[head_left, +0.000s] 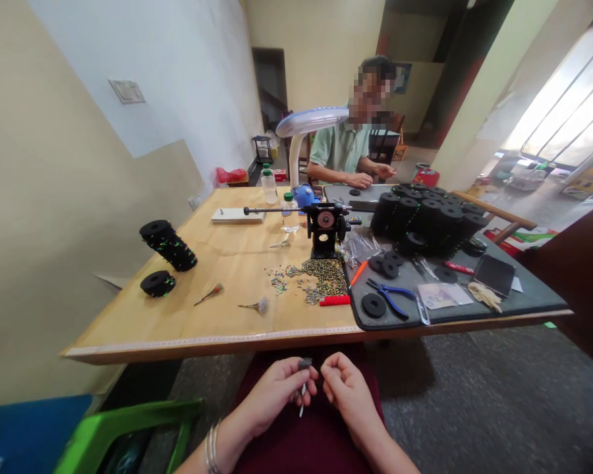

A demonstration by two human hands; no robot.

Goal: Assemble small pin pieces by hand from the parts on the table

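Note:
My left hand [289, 384] is closed around a small bundle with a dark, bristly top [305, 363] and a thin white stem [302, 401] pointing down. Beside it my right hand [344, 380] has its thumb and fingers pressed together; anything in that pinch is too small or hidden to make out. Both hands are over my lap, in front of the table edge, slightly apart. On the wooden table [178, 329] above them lie a heap of small metallic pieces [326, 276], a red lighter-like stick [335, 300] and two small fanned bundles, one grey-tipped [261, 305] and one reddish-tipped [216, 288].
A black device with a dial [325, 220] and long rod stands mid-table. On the grey mat [439, 316] are blue pliers [395, 299], black foam discs [373, 305] and stacked black rolls [420, 217]. A person [343, 148] sits opposite; a green chair [128, 421] is at left.

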